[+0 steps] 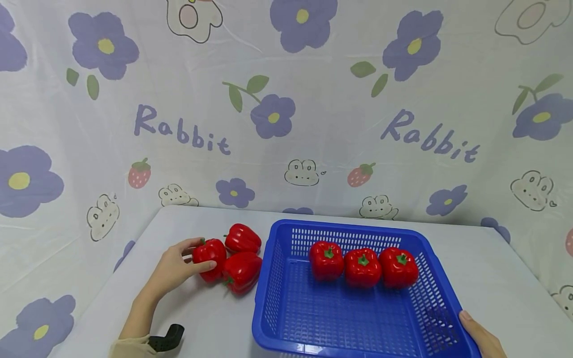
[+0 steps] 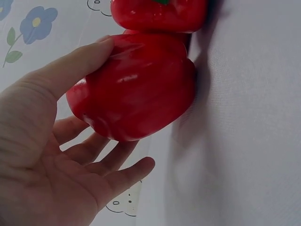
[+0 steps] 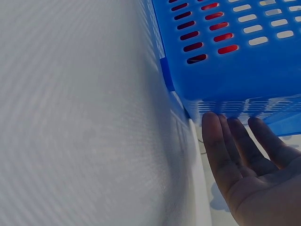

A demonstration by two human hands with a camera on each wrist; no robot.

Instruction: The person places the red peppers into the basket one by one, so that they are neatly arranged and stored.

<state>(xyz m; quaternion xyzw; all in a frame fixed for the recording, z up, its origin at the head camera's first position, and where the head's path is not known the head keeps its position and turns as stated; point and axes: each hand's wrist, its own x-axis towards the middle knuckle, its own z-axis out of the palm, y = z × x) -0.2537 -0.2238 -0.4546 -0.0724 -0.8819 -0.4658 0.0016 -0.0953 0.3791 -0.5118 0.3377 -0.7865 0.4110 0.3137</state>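
At the left of the table, my left hand (image 1: 176,268) holds a red bell pepper (image 1: 210,256), with the thumb on the near side. The left wrist view shows the thumb along the same bell pepper (image 2: 141,89) and the fingers behind and below it. Two more red bell peppers lie beside it, one behind (image 1: 243,238) and one to its right (image 1: 243,271). My right hand (image 1: 483,338) touches the outer right side of a blue plastic basket (image 1: 344,318). In the right wrist view, its fairly straight fingers (image 3: 214,136) meet the basket's slotted wall (image 3: 263,66).
Inside the basket, three red bell peppers (image 1: 362,268) with green stems stand in a row toward the back. The white table (image 1: 488,268) backs onto a patterned cloth (image 1: 313,139). A black strap piece (image 1: 167,338) sits at my left wrist.
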